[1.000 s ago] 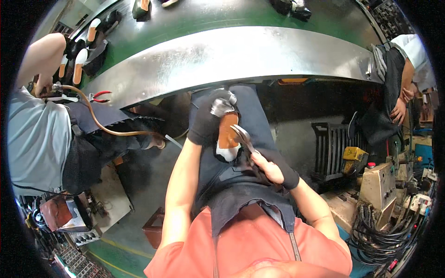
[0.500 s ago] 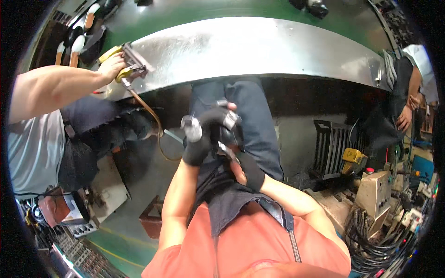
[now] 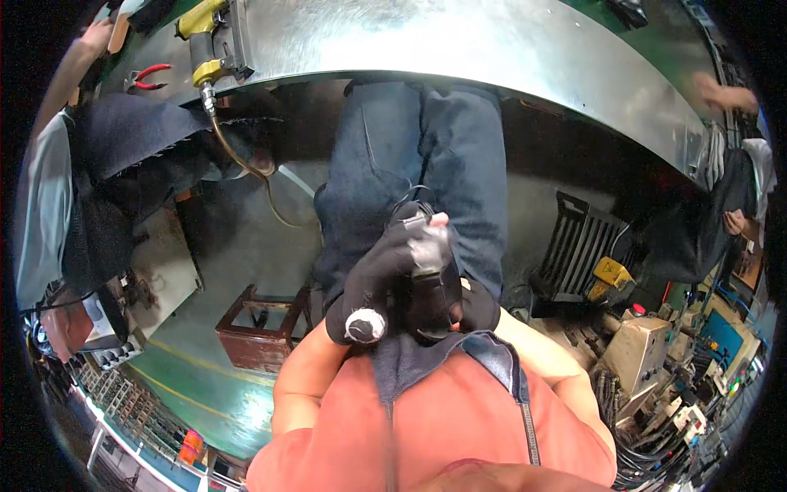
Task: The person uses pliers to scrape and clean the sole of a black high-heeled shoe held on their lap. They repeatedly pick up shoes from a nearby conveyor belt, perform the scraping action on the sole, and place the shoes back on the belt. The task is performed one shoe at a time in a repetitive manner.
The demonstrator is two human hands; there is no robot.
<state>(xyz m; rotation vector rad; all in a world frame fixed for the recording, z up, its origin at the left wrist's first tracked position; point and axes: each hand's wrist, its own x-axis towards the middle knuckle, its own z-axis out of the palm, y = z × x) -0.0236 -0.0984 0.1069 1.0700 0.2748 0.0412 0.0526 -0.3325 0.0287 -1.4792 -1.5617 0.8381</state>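
Note:
Both my hands are in black gloves, held together over my lap close to my apron. My left hand has white wrapping on its fingers and is curled round a black object with a smooth dark surface. My right hand is closed on the near right side of that object, its fingers largely hidden. A thin black cord or loop shows just beyond the left fingers. Blur and the gloves hide what kind of thing it is.
A metal bench runs across ahead. On its left lie a yellow air nailer with a hose and red-handled pliers. Co-workers' hands are at either side. A wooden stool stands lower left, a control box at right.
My hands have drawn nearer my body with the black object. The left co-worker has put the air nailer down on the bench and reached farther away. My view has shifted.

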